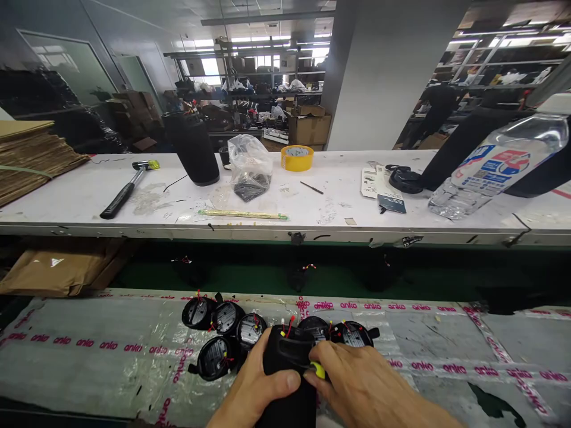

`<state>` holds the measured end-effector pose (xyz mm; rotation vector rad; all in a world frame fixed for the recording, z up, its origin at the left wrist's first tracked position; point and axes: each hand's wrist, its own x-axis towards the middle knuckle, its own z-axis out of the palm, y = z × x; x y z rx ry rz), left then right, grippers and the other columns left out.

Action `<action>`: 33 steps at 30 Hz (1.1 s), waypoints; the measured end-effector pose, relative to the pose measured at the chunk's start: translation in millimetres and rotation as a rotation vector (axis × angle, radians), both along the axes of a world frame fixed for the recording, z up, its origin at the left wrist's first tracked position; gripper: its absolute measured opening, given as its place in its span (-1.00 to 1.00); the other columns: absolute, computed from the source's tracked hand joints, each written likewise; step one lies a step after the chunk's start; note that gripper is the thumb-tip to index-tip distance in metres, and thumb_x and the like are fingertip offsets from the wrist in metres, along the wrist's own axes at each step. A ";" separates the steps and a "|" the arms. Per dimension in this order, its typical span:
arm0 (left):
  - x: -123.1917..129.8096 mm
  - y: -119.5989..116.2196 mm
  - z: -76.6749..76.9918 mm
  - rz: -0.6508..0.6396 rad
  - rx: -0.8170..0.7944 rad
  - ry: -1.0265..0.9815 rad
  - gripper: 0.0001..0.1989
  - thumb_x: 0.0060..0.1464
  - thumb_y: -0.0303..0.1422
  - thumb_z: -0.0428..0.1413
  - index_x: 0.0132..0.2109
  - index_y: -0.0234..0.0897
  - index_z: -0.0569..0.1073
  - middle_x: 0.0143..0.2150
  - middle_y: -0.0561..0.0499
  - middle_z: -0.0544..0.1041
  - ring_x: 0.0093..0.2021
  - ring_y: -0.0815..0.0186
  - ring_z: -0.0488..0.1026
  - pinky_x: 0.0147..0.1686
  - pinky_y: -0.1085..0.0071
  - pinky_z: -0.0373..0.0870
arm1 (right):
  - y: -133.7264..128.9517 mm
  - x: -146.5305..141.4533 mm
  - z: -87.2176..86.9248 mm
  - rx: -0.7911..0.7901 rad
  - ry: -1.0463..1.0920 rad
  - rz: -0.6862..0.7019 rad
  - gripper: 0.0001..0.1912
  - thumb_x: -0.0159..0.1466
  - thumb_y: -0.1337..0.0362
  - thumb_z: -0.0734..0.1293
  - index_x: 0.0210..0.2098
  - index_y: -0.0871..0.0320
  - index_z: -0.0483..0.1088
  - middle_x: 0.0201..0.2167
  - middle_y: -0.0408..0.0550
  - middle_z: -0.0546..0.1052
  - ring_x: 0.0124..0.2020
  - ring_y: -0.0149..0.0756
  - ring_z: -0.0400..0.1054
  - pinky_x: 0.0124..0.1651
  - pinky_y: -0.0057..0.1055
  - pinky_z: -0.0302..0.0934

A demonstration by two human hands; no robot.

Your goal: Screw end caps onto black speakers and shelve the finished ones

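Note:
At the bottom centre, a black cylindrical speaker body (289,386) stands with its upper end toward the far side. Red and white wire ends stick out at its top. My left hand (256,389) is wrapped round its left side, thumb across the front. My right hand (357,377) pinches a small yellow tool (318,370) against the upper right of the body, beside a black strap (297,351). The tool's working end is hidden. Several round black speaker bodies (214,356), with wires showing in their open ends, stand just beyond both hands.
A plastic-covered bench with pink-lettered tape (134,351) lies below a white shelf (312,208). The shelf carries a hammer (127,190), a black cylinder (191,148), a bagged part (250,172), yellow tape (297,159) and a leaning water bottle (495,166). Cardboard sheets (31,160) are stacked left.

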<state>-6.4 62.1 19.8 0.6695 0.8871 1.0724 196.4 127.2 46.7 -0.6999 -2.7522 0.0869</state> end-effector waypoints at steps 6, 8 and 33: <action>-10.7 -8.6 7.0 0.087 -0.065 0.178 -0.18 0.08 -0.07 0.37 0.42 -0.06 0.31 0.36 -0.11 0.49 0.41 -0.14 0.32 0.43 -0.03 0.12 | 2.6 1.9 2.0 0.039 -0.074 0.024 -0.82 0.49 0.38 0.14 -0.23 0.01 0.08 -0.52 -0.24 0.45 -0.64 -0.26 0.40 -0.58 -0.26 -0.21; -15.9 -10.1 6.2 0.076 -0.053 0.246 -0.13 0.05 -0.04 0.38 0.44 -0.09 0.30 0.41 -0.12 0.44 0.46 -0.16 0.25 0.46 -0.04 0.06 | 2.5 3.1 -0.4 0.051 -0.103 0.022 -0.82 0.48 0.37 0.17 -0.23 0.01 0.08 -0.52 -0.23 0.45 -0.64 -0.24 0.41 -0.57 -0.25 -0.23; -2.4 -11.7 3.6 0.110 -0.015 0.446 -0.17 -0.08 -0.01 0.39 0.26 -0.16 0.28 0.08 -0.11 0.61 0.09 -0.07 0.51 0.12 0.12 0.35 | -1.9 7.9 -7.4 0.090 -0.259 0.081 -0.62 0.11 0.47 0.34 -0.20 0.02 0.12 -0.45 -0.22 0.40 -0.61 -0.28 0.23 -0.56 -0.18 -0.41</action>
